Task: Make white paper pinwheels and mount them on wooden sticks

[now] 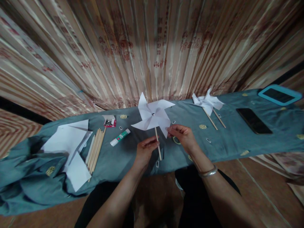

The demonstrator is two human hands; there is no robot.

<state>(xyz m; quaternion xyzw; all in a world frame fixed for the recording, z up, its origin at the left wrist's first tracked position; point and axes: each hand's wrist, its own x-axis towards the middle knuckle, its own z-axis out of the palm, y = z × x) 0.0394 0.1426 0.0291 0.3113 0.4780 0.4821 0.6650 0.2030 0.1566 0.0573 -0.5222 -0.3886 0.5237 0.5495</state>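
Pinwheel held over counter. Left hand: fingers clamped on stick, probably to steady it. Right hand: fingers pinching lower blade, presumably to control its angle. Glue and pin box lie left, likely for reach; two other pinwheels rest right, apart, perhaps sparing their blades.

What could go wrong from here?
- Right grip pinches a blade of the white paper pinwheel while left grip holds its thin, pale wooden stick; a hard pull might crease or tear the blade.
- Small red-and-white box stands open with shiny metal bits inside; a bump could spill them.
- Loose pale wooden rods lie with ends near the front edge of the blue-green cloth; a nudge might roll some off.
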